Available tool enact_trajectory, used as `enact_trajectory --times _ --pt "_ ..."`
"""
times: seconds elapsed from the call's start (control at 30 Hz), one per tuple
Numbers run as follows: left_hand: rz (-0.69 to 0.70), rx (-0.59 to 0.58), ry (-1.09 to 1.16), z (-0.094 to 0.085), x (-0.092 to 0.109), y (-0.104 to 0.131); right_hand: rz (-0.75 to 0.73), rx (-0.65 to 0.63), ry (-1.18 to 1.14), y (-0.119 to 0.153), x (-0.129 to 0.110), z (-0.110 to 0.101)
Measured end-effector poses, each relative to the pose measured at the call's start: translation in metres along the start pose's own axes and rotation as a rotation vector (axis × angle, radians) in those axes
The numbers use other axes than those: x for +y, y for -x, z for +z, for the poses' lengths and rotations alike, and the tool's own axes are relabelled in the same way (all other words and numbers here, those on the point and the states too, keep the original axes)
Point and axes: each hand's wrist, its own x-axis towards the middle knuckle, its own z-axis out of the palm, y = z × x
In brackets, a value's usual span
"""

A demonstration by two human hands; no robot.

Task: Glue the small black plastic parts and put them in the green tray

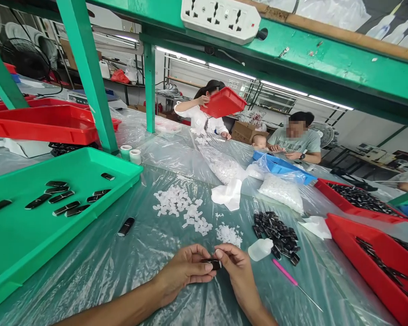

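Note:
My left hand (pixel 190 267) grips a small black plastic piece (pixel 216 264) between thumb and fingers, just above the plastic-covered table. Close against its right end, my right hand (pixel 236 267) is closed in a pinch; whatever its fingertips hold is too small or hidden. Beyond the hands lie a heap of tiny white parts (pixel 229 235) and a larger spread of white plastic pieces (pixel 173 201). Right of them are a pile of black pieces (pixel 275 233), a translucent white bottle (pixel 260 249) on its side and a pink-handled screwdriver (pixel 285 271). One black piece (pixel 126 227) lies alone at left.
A green tray (pixel 122 174) with several black pieces stands at left, red trays (pixel 347 226) at right. Green shelf posts (pixel 88 77) rise at left beneath an overhead beam. Across the table, one person tilts a red tray (pixel 224 102); another sits near a blue tray (pixel 282 167).

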Motion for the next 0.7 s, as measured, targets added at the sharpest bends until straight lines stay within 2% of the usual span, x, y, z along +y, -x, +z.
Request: enact_trajectory --times 0.13,0.23,0.37,0.57,0.7 --pt "0.065 0.026 0.099 0.0021 0.0027 0.0006 -0.014 0.0 0.004 0.0031 -0.0013 0.0005" --pt "0.091 0.022 0.123 0.0028 0.0035 0.0016 -0.078 -0.027 0.026 0.0042 -0.0021 0.0016" --pt "0.072 -0.035 0.046 0.0046 0.002 0.003 -0.112 -0.061 0.034 0.0023 -0.003 0.0035" --pt "0.262 -0.048 -0.089 0.0064 -0.0002 0.0014 -0.093 -0.08 0.032 0.0015 -0.0062 0.0049" --pt "0.315 -0.048 -0.11 0.0072 -0.0002 0.0012 -0.084 -0.071 0.036 0.0024 -0.0059 0.005"
